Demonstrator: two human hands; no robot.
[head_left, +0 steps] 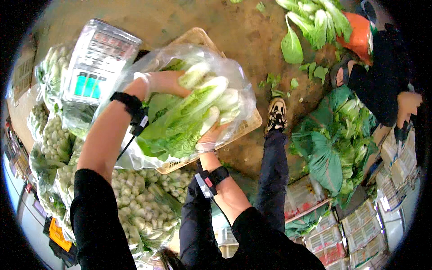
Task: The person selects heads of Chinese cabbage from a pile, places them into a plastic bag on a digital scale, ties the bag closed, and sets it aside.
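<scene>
A clear plastic bag [245,83] lines a tan basket [256,118] and holds several heads of leafy lettuce [180,121], their pale stem ends toward the upper right. My left hand [179,85] reaches over the bag's left side into it, against the lettuce. Leaves and stems cover its fingers, so their grip cannot be seen. On the near right side of the bag, my right hand [212,135] is closed around the stem end of a head, thumb side up. Both wrists wear black straps with small devices.
A plastic-wrapped scale [101,63] stands left of the basket. Bagged pale, round-ended vegetables [130,193] crowd the near left. To the right, another person [375,76] is beside a green sack [321,153] of greens. Loose leaves and a lettuce pile [317,20] lie on the floor.
</scene>
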